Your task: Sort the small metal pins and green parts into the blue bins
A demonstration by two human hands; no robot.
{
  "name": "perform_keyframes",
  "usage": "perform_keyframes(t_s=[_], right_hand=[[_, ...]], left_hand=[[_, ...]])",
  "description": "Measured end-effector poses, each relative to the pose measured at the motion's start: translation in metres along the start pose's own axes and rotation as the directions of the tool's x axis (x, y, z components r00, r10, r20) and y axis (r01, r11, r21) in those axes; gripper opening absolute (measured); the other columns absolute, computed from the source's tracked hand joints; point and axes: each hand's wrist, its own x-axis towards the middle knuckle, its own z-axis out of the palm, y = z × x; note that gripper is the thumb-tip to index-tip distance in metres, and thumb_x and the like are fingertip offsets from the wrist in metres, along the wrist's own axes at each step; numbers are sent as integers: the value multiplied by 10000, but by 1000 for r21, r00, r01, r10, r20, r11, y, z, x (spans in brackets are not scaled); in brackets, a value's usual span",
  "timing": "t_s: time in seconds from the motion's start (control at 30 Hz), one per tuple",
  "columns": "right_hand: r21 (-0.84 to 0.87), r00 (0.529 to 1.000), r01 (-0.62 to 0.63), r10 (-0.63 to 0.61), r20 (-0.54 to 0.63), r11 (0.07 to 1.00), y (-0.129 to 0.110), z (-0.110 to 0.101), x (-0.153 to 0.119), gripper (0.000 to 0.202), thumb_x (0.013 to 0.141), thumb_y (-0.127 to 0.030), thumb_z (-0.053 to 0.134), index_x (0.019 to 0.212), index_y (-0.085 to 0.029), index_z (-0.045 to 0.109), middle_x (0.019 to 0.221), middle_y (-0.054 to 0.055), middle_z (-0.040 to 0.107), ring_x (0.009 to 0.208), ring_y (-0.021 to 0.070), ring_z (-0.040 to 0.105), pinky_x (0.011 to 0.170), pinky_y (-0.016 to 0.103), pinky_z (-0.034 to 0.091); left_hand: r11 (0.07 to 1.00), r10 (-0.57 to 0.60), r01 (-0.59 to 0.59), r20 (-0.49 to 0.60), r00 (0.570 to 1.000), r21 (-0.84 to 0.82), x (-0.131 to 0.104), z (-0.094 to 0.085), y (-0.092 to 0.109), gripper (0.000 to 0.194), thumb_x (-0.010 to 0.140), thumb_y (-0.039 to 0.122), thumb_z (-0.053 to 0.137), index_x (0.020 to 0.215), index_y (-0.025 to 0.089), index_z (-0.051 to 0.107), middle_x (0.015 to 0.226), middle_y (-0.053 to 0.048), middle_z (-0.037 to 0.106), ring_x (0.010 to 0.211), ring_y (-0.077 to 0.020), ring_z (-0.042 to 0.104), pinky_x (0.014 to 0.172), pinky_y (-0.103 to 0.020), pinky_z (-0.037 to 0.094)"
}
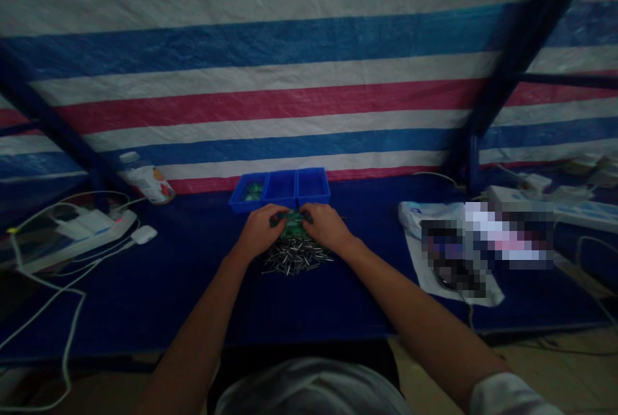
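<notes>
My left hand (pixel 259 230) and my right hand (pixel 326 226) are close together over the dark blue table (pixel 193 293), both closed on a small green circuit board (pixel 292 224) held between them. Just below the hands lies a pile of several small silvery metal parts (pixel 295 256). Behind the hands stand three joined blue plastic bins (pixel 280 188); the left bin holds some green pieces (pixel 252 192), and what the other two hold cannot be made out.
A plastic bottle (pixel 147 180) lies at the back left. A white power strip with cables (pixel 82 230) and a small white device (pixel 143 234) sit at left. A white bag with a blurred item (pixel 454 248) lies at right. A striped tarp (pixel 309 80) and dark blue frame poles (pixel 506 67) stand behind.
</notes>
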Motion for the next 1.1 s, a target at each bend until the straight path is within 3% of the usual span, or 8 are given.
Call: perform_keyframes(t_s=[0.3, 0.53, 0.77, 1.1], right_hand=[[30, 1000, 26, -26, -9, 999, 4, 4, 3, 290, 834, -138, 590, 1107, -180, 681, 1068, 109, 707, 968, 228, 653, 852, 335, 474], [3, 996, 90, -90, 1, 996, 13, -4, 7, 401, 777, -123, 595, 1167, -181, 670, 1164, 110, 691, 1127, 257, 591, 1016, 428, 412], [-80, 988, 27, -14, 154, 996, 18, -12, 2, 498, 798, -206, 603, 1296, -184, 605, 1246, 145, 664, 1139, 325, 601, 940, 474, 449], [-141, 991, 40, -21, 130, 989, 14, -13, 2, 428, 824, -216, 586, 1251, -236, 611, 1188, 96, 705, 1131, 303, 613, 933, 480, 383]], left_hand=[[1000, -16, 16, -27, 999, 2, 0, -1, 4, 249, 876, 277, 551, 1046, 193, 711, 946, -66, 721, 818, -213, 651, 783, -350, 497], [1000, -18, 18, -66, 998, -1, 1, -1, 4, 226, 867, 260, 560, 1024, 201, 711, 867, -53, 708, 750, -196, 634, 750, -342, 493], [1000, -25, 24, -56, 998, -9, 0, -1, 5, 224, 872, 260, 557, 1017, 188, 712, 838, -49, 698, 731, -192, 624, 736, -340, 488], [1000, -14, 13, -69, 998, -11, 0, -1, 5, 215, 870, 253, 553, 1009, 203, 710, 851, -46, 710, 757, -194, 637, 735, -336, 487]])
